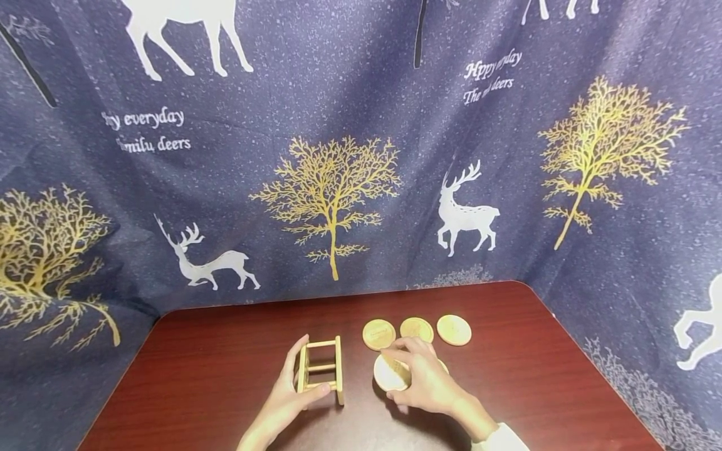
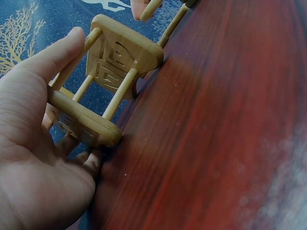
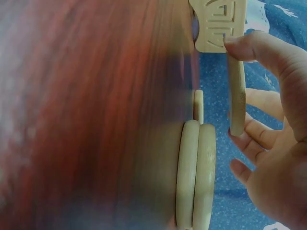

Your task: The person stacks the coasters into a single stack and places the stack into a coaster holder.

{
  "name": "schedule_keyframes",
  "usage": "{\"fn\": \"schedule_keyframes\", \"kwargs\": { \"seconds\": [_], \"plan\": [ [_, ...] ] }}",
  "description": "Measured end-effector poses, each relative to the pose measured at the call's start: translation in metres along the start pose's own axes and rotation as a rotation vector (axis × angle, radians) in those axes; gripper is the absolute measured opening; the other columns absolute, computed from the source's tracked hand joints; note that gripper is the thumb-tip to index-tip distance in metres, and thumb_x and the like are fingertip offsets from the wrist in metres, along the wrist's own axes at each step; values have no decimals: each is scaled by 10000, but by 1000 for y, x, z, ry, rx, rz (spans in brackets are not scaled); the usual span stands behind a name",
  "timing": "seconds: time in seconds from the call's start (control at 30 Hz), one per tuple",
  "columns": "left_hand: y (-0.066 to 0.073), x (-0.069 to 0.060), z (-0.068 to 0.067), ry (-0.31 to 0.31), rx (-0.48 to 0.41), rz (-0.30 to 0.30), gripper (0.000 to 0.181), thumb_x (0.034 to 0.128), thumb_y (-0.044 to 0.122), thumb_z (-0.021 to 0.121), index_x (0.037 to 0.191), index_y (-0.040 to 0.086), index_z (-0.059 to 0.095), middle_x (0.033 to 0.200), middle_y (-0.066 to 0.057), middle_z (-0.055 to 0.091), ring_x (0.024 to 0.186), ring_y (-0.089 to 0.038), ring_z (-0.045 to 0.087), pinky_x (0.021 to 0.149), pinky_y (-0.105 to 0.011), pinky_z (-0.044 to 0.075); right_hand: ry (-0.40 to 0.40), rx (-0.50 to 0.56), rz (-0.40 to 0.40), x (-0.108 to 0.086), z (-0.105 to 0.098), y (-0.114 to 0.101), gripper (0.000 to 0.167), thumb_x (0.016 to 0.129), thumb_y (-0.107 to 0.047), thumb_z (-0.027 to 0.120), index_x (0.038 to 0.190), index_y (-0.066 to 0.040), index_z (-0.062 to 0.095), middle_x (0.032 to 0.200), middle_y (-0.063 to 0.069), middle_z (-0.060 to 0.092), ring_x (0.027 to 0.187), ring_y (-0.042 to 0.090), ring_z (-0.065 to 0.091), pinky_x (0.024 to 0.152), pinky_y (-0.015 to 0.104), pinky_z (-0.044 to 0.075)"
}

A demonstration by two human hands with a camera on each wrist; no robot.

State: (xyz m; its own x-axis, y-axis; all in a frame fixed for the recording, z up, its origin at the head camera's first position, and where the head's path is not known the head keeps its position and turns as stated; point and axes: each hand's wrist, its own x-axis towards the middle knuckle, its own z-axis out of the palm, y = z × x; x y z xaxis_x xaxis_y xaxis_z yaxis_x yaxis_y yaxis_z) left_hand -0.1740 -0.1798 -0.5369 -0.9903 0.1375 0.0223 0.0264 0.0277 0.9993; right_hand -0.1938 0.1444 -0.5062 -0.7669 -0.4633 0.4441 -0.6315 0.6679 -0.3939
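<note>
My left hand grips a small wooden coaster rack, two end panels joined by round rods. In the left wrist view the end panel shows a cut pattern, and the thumb lies along a rod. To the right of the rack, my right hand pinches a round wooden coaster between thumb and fingers, held off the table. In the right wrist view this coaster appears edge-on, near two stacked coasters lying on the table. The hand mostly hides that stack in the head view.
Three more round coasters lie in a row behind the right hand: a left one, a middle one and a right one. The reddish-brown table ends at a dark blue cloth with deer and trees.
</note>
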Motion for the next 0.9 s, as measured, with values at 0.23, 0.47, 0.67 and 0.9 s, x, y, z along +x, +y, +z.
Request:
{"fn": "schedule_keyframes", "kwargs": {
  "seconds": [0.23, 0.47, 0.67, 0.9],
  "plan": [
    [0, 0, 0, -14, -32, 3, 1115, 880, 49, 924, 1747, 290, 266, 1705, -233, 352, 1223, -348, 698, 918, -334, 627, 9, 10, -19, -1, -2, 4, 719, 676, -235, 1026, 1342, -91, 797, 1301, -1, 680, 1247, 258, 586, 1057, 538, 450],
    [2, -1, 0, -17, -32, -14, 1108, 884, 56, 924, 1739, 317, 269, 1707, -234, 334, 1185, -339, 715, 909, -332, 628, 23, 12, -23, -3, -5, 5, 717, 671, -230, 1029, 1332, -73, 799, 1279, -16, 683, 1224, 244, 594, 1043, 508, 446],
    [0, -1, 0, -16, -35, -7, 1114, 882, 42, 920, 1745, 296, 263, 1683, -236, 373, 1237, -358, 688, 910, -335, 631, 32, -5, -14, -6, -7, 7, 711, 669, -242, 1019, 1325, -75, 801, 1285, 1, 685, 1204, 254, 612, 1021, 490, 454],
    [-1, -1, 0, -11, -35, -5, 1107, 879, 45, 924, 1739, 303, 278, 1682, -237, 367, 1245, -361, 681, 906, -339, 631, 42, -12, 1, -9, -12, 9, 714, 655, -235, 1027, 1316, -80, 806, 1278, 1, 688, 1201, 272, 625, 1023, 494, 452]
  ]
}}
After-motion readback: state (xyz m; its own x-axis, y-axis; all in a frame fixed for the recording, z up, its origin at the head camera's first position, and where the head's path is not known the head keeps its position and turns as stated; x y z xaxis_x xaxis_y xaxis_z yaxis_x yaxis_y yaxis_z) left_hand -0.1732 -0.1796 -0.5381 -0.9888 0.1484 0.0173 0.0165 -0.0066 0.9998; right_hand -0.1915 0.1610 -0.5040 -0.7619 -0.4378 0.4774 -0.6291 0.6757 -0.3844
